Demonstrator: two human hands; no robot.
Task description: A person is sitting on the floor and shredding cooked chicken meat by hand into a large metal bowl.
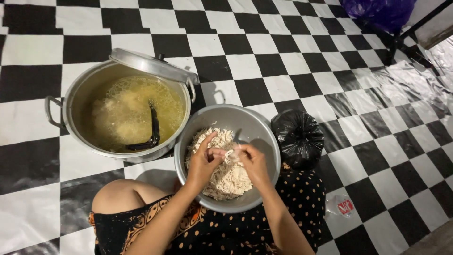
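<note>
Shredded meat (225, 177), pale and stringy, heaped in a round metal bowl (255, 123) that rests on the lap of a seated person, against a black garment with orange dots (302, 193) and an orange-patterned cloth (141, 222). Left hand (204, 163): over the left part of the heap, fingers curled, thumb and fingertips pinching one end of a small pale piece of meat (229, 155). Right hand (252, 163): over the middle of the heap, fingers closed on the other end of the same piece; the two hands meet just above the shreds, both forearms entering from the lower edge of the view. Bare knee (118, 194): left of the bowl, on the floor. Black plastic bag (298, 137): tied and bulging, just beside the bowl on its right, touching the dotted garment. Clear packet with a red mark (343, 207): on the floor near the right of the lap. Large metal pot (75, 101): beyond the bowl to the left, two side handles, filled with yellowish foamy broth (127, 111), a dark utensil (152, 130) lying in the liquid; its rim close to the bowl's rim. Metal lid (148, 64): tilted, propped on the far rim of the pot. Floor covering (264, 47): glossy black-and-white checkered sheet, creased at the right. Purple bag (377, 12): farthest, upper right corner, beside a dark furniture leg (417, 26).
</note>
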